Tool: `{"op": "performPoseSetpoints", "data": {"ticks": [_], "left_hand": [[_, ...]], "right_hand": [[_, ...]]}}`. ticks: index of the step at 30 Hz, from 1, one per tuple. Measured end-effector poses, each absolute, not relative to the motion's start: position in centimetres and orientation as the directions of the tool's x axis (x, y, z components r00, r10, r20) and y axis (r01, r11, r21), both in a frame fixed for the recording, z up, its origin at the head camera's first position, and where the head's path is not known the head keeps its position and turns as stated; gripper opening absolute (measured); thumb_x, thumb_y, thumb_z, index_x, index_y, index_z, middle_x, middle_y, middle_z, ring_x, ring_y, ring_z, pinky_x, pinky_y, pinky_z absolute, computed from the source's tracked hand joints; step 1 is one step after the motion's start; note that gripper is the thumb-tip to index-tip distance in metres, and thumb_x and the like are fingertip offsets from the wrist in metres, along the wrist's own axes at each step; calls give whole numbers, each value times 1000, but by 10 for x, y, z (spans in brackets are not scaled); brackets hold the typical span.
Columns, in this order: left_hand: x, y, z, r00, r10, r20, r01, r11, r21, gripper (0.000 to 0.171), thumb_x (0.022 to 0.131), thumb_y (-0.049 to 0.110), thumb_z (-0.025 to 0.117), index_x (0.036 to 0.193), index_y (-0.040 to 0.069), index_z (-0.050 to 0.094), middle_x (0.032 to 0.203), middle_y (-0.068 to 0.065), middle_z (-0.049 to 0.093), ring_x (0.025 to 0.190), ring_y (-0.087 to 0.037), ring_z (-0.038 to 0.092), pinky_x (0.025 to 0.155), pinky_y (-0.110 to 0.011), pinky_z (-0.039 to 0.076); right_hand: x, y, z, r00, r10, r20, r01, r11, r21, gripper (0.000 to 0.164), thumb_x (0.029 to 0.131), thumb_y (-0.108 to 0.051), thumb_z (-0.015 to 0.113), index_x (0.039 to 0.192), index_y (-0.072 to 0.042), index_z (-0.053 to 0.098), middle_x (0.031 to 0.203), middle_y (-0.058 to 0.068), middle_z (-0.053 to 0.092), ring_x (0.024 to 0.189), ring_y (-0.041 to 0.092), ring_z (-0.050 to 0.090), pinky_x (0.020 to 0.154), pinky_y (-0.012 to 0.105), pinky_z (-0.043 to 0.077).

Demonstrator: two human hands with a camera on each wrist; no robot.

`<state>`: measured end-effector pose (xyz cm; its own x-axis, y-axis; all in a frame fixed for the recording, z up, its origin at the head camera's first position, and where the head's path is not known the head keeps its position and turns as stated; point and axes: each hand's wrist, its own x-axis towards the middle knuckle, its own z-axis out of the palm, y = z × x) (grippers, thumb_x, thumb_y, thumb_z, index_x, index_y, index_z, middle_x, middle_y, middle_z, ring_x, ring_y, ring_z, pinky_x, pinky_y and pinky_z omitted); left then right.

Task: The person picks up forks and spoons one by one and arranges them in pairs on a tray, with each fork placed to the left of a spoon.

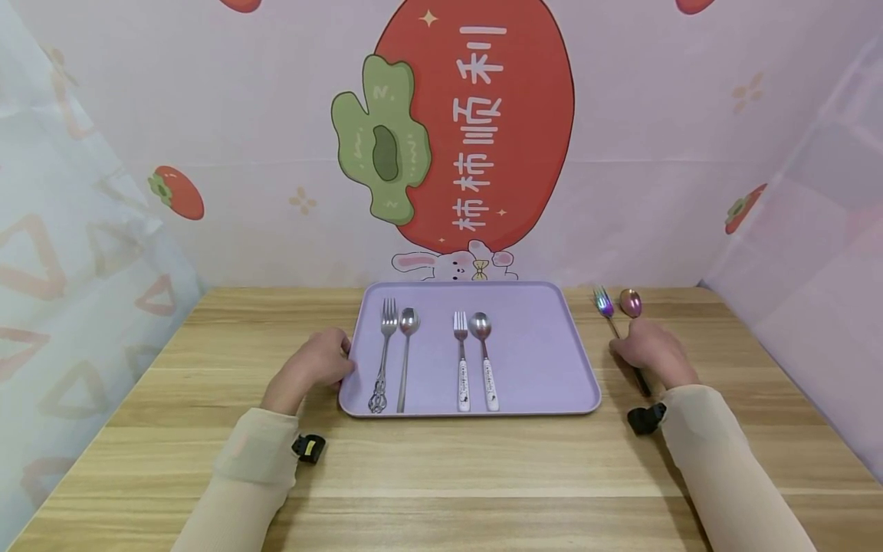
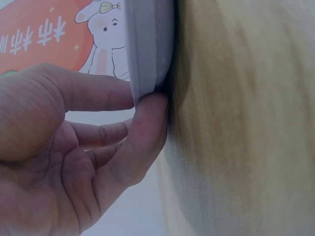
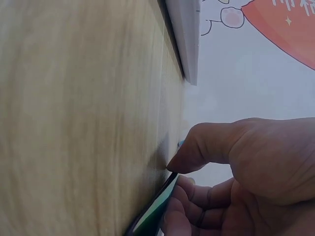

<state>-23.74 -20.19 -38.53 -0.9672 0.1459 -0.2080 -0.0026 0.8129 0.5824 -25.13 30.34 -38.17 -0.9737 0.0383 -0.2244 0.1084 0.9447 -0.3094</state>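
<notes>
Looks about two-thirds through: two fork-and-spoon pairs sit on the lilac tray (image 1: 538, 345), third pair still off it, on the bench (image 1: 448, 475) at its right. On tray: ornate silver fork (image 1: 384, 356) beside plain silver spoon (image 1: 405, 364); white-handled fork (image 1: 463, 372) beside white-handled spoon (image 1: 488, 372). Bare space at tray's right end. Left, by the look of it: iridescent fork (image 1: 604, 304) and iridescent spoon (image 1: 631, 303), spoon handle hidden. Right hand (image 1: 651, 351) pinches a dark handle, apparently the iridescent fork's, thumb against fingers. Left hand (image 1: 319, 362) has thumb and forefinger clamped on tray's left edge. Counts: three forks, three spoons, one tray, two hands.
</notes>
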Motion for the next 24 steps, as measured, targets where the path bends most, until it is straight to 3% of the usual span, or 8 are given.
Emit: {"op": "performPoseSetpoints", "data": {"ticks": [14,24], "left_hand": [[-238,-202,-385,-967,143,-213,-8,813,582,17,86,-4,59,101,-13,57,86,-21,64,63,-22,67,55,-32,58],[-237,-202,-384,-967,145,-208,-6,805,593,19,85,-5,58,102,-14,58,89,-23,64,63,-23,68,55,-32,59]], "right_hand": [[-254,302,-382,-966,65,-250,145,938,-315,30,92,-29,59,91,0,52,76,13,52,68,28,53,57,38,43],[-253,301,-383,-975,67,-211,135,935,-328,28,87,-28,61,68,-10,49,65,5,44,62,25,49,52,34,37]]}}
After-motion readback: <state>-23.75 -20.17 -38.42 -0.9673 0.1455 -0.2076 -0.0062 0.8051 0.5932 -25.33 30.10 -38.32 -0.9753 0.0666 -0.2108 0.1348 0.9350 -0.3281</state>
